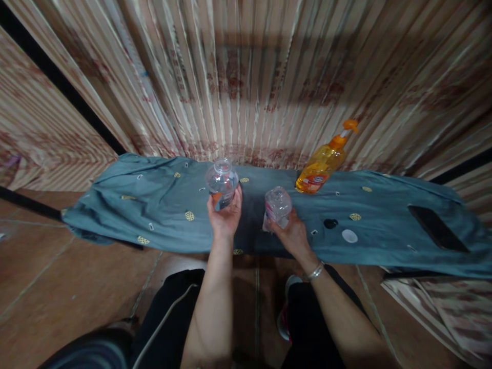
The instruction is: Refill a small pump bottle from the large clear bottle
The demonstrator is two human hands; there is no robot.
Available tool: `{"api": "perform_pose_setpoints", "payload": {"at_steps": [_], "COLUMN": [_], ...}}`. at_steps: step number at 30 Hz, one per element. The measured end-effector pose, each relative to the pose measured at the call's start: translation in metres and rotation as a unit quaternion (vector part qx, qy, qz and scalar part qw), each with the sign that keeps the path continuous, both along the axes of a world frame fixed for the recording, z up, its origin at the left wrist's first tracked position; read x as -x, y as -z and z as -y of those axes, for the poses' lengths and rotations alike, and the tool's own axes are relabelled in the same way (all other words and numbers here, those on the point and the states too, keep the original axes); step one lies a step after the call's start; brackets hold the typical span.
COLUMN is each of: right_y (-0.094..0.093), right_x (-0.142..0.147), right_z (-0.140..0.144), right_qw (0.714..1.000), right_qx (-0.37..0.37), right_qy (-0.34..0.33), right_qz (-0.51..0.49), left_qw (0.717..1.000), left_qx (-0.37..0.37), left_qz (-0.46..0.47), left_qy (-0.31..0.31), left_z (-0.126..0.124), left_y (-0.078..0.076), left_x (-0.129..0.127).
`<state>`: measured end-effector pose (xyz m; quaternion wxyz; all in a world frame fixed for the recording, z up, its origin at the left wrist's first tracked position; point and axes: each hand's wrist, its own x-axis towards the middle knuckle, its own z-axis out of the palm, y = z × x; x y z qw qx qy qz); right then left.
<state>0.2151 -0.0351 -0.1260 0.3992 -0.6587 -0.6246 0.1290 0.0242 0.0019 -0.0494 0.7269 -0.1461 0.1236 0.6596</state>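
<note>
A clear, uncapped plastic bottle point(222, 177) with a round shoulder stands upright in my left hand point(226, 214), whose fingers curl round its lower part. My right hand point(291, 231) is closed round a second clear plastic container point(279, 202), which has a pinkish label low on its side. The two containers are a little apart, over the middle of the cloth-covered bench. Behind and to the right of my right hand is a pump bottle point(321, 166) of yellow liquid with an orange pump top.
The narrow bench is covered by a blue-green cloth point(165, 200). A small black object point(330, 224), a white disc point(349, 236) and a dark phone-like slab point(438, 228) lie on its right side. A striped curtain point(246, 77) hangs behind; black bars slant at both ends.
</note>
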Motion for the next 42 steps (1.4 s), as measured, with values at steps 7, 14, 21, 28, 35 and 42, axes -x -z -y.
{"api": "perform_pose_setpoints", "payload": {"at_steps": [7,14,21,28,35,42], "right_y": [0.000,-0.002,-0.004,-0.003,-0.009,-0.011], "right_x": [0.000,0.000,0.000,0.001,0.001,0.001], "right_z": [0.000,0.000,0.001,0.001,0.001,0.002], "right_qw": [1.000,1.000,1.000,1.000,0.999,0.998], "right_qx": [0.010,0.010,0.009,-0.003,-0.011,-0.016], "right_qy": [0.005,-0.006,-0.010,-0.011,-0.016,-0.054], "right_qz": [-0.009,-0.009,-0.005,-0.008,-0.039,-0.034], "left_qw": [1.000,1.000,0.999,0.964,0.870,0.764], "left_qx": [-0.008,-0.007,0.009,-0.008,-0.102,-0.224], "left_qz": [0.000,0.007,-0.036,-0.257,-0.474,-0.594], "left_qy": [0.007,0.019,0.026,0.071,0.093,0.113], "left_z": [-0.003,-0.001,0.003,0.012,0.019,0.021], "left_y": [0.001,0.003,0.001,0.012,0.027,0.041], "left_x": [0.002,0.005,0.006,-0.020,-0.062,-0.077]}}
